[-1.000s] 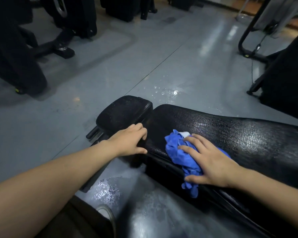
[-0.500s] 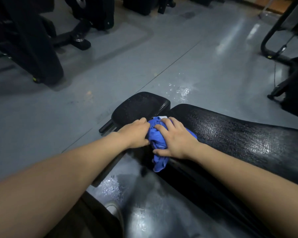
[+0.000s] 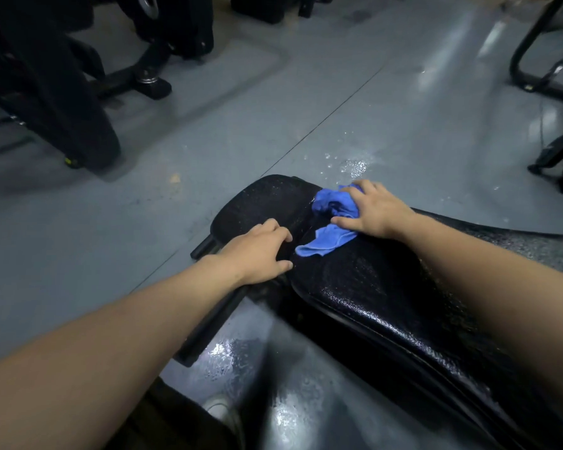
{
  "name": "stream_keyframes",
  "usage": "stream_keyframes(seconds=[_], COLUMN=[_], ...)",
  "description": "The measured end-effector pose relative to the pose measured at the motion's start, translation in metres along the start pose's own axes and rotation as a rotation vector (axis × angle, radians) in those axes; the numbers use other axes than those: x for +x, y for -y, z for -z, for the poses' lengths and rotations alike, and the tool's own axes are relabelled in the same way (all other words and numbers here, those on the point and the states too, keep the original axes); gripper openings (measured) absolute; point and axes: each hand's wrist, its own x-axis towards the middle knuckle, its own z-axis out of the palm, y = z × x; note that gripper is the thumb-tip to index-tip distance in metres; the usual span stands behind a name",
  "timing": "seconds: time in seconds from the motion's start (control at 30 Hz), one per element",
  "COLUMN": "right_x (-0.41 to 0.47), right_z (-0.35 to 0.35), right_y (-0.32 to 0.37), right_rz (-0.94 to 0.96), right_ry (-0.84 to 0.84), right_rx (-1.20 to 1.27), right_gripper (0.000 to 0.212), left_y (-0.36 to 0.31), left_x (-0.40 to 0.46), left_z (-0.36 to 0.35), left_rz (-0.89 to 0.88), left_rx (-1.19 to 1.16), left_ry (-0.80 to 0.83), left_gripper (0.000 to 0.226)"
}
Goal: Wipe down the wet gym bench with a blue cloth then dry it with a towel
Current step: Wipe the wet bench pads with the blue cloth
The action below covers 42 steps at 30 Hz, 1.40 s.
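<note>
The black gym bench (image 3: pixel 371 287) runs from the middle to the lower right, its textured pad glistening with water. A smaller seat pad (image 3: pixel 260 203) adjoins its far end. A crumpled blue cloth (image 3: pixel 330 219) lies across the gap between the two pads. My right hand (image 3: pixel 374 209) presses down on the cloth, fingers spread over it and thumb along its near side. My left hand (image 3: pixel 260 251) rests on the near edge of the seat pad, fingers bent over the rim beside the cloth. No towel is in view.
Water is pooled on the grey floor beyond the bench (image 3: pixel 355 165) and under its near side (image 3: pixel 241 358). Black gym machine frames stand at the upper left (image 3: pixel 62 108) and right edge (image 3: pixel 559 151). My shoe (image 3: pixel 221 414) shows at the bottom.
My right hand has slid the blue cloth away from my left hand toward the far edge of the bench, by the seat pad gap. My left hand has stayed on the seat pad.
</note>
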Motion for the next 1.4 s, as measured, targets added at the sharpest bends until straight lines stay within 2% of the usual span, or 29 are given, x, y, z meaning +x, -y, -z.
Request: stream_keyframes(seconds=[0.13, 0.23, 0.43, 0.7, 0.83, 1.0, 1.23, 1.4], right_x=[-0.013, -0.035, -0.097, -0.143, -0.132, -0.108, -0.044, -0.001], right_z=[0.012, 0.014, 0.009, -0.011, -0.021, -0.03, -0.022, -0.007], right_y=[-0.031, -0.039, -0.018, 0.042, 0.07, 0.102, 0.082, 0.056], right_rz=[-0.197, -0.232, -0.009, 0.189, 0.201, 0.081, 0.197, 0.132], right_ry=[0.01, -0.023, -0.089, -0.024, -0.064, -0.052, -0.021, 0.023], right_rx=[0.062, 0.039, -0.093, -0.097, -0.152, -0.184, -0.117, -0.123], right_gripper=[0.083, 0.078, 0.084, 0.094, 0.094, 0.089, 0.072, 0.072], left_y=[0.002, 0.001, -0.001, -0.011, -0.013, -0.008, -0.008, -0.01], left_x=[-0.001, -0.001, -0.003, -0.006, -0.009, -0.013, -0.008, 0.002], left_z=[0.0, 0.001, -0.002, -0.001, -0.003, -0.009, -0.012, -0.011], left_rz=[-0.012, -0.031, -0.073, -0.081, -0.03, 0.07, 0.133, 0.152], left_rx=[0.001, -0.002, -0.018, -0.007, 0.016, 0.092, 0.075, 0.084], left_ry=[0.0, -0.006, -0.001, -0.001, -0.024, -0.044, -0.013, -0.024], left_gripper=[0.054, 0.054, 0.062, 0.07, 0.067, 0.067, 0.06, 0.064])
